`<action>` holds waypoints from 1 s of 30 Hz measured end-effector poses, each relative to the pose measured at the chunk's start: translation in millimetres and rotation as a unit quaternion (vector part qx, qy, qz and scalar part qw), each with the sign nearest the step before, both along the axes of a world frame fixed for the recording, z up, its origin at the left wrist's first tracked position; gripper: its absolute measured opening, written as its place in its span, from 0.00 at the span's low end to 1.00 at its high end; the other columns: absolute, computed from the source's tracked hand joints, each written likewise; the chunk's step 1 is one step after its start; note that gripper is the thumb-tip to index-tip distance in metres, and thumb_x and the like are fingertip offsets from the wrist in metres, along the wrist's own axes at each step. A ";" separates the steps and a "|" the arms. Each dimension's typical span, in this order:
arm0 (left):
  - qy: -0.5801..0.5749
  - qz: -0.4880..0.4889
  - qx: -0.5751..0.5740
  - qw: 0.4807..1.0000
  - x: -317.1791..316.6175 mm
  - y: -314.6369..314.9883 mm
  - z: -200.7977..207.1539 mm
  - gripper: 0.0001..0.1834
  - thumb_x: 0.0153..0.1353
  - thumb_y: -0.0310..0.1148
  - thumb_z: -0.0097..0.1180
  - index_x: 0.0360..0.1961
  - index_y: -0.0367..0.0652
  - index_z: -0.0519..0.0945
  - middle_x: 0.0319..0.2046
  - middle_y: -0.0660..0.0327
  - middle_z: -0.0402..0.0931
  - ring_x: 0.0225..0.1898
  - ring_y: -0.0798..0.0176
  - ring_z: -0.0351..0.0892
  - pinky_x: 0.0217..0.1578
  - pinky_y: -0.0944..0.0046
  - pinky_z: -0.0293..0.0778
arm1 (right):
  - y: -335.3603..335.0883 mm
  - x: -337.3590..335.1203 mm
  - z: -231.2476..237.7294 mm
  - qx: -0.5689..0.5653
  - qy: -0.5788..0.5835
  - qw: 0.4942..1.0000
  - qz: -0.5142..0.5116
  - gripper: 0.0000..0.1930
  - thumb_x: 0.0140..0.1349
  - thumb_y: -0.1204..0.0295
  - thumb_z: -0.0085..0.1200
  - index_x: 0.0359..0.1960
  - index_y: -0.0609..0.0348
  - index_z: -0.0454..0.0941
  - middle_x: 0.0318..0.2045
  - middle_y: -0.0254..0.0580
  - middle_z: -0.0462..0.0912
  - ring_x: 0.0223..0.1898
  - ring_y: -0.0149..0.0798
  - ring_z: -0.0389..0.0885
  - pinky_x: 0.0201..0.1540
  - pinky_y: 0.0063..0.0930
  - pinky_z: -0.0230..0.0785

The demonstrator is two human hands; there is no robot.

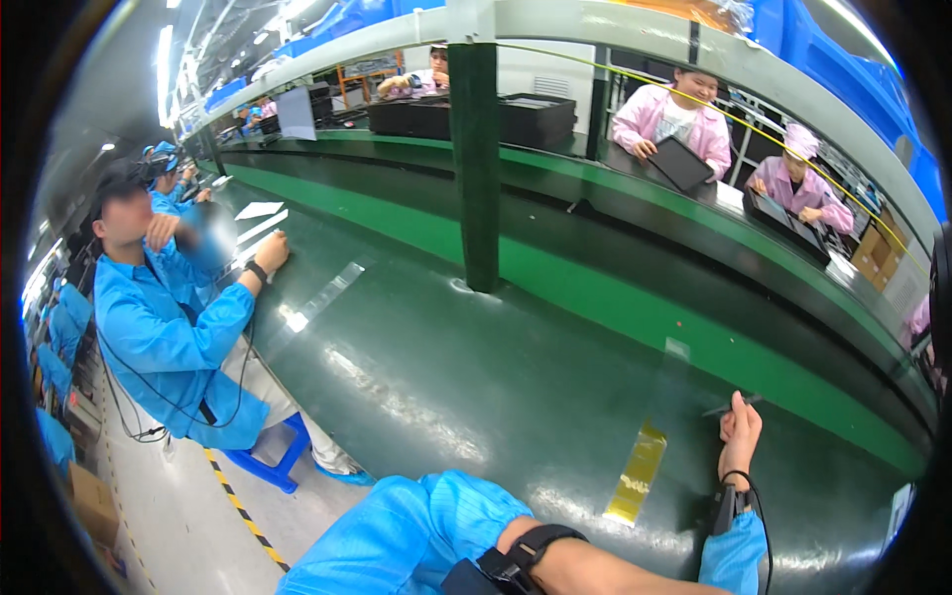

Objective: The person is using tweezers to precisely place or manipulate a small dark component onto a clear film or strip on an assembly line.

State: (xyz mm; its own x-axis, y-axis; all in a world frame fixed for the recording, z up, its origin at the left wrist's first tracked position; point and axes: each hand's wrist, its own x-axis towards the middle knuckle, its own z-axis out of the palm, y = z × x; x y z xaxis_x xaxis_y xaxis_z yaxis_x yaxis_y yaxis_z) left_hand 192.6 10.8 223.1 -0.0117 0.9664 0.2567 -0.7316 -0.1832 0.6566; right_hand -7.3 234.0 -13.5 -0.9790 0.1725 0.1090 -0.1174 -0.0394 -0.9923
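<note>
You're at a glossy dark-green bench (436, 372) in a busy workshop, a brighter green strip (585, 273) running along behind it; a co-worker in blue (169, 327) sits to your left, and people in pink (679, 124) work beyond. Your right hand (739, 433) has its fingers closed on a thin dark piece (752, 399), small and narrow, poking out on both sides of your fingertips near the bench's far edge. Whether it touches the bench, I can't tell. Your left hand is past the lower edge, so I can't tell its state. A shiny yellow strip (636, 476) lies between your arms. Any print on the white label (898, 508) at far right is too small to read.
</note>
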 end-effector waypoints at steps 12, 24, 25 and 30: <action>0.431 0.488 0.255 0.714 -51.3 -0.9 -31.2 0.12 0.54 0.39 0.60 0.22 0.41 0.78 0.18 0.63 0.70 0.18 0.65 0.67 0.19 0.65 0.58 | -14.6 -1.8 5.1 -0.024 -0.041 0.997 0.062 0.21 0.63 0.55 0.57 0.21 0.60 0.76 0.14 0.28 0.71 0.14 0.21 0.65 0.17 0.16 0.52; 0.632 0.411 0.122 0.646 -46.5 -31.5 -4.3 0.10 0.49 0.35 0.60 0.20 0.41 0.77 0.16 0.63 0.66 0.14 0.66 0.62 0.16 0.66 0.52 | -19.5 0.3 8.7 -0.026 -0.008 0.997 0.072 0.22 0.62 0.52 0.57 0.21 0.58 0.76 0.14 0.29 0.73 0.13 0.22 0.67 0.14 0.14 0.51; 0.592 0.322 0.220 0.705 -51.8 -28.1 0.0 0.12 0.57 0.38 0.64 0.23 0.42 0.78 0.15 0.66 0.68 0.14 0.69 0.63 0.15 0.67 0.52 | -18.5 -1.8 6.9 -0.021 -0.010 0.996 0.089 0.22 0.63 0.52 0.56 0.21 0.59 0.76 0.13 0.29 0.72 0.13 0.22 0.66 0.15 0.15 0.52; 0.643 0.345 0.113 0.674 -36.7 -22.8 4.0 0.08 0.49 0.27 0.62 0.33 0.43 0.81 0.15 0.68 0.64 0.12 0.69 0.58 0.15 0.67 0.49 | -4.9 0.8 4.4 -0.012 -0.025 0.997 0.072 0.22 0.65 0.54 0.53 0.21 0.60 0.77 0.12 0.29 0.72 0.15 0.21 0.66 0.18 0.17 0.53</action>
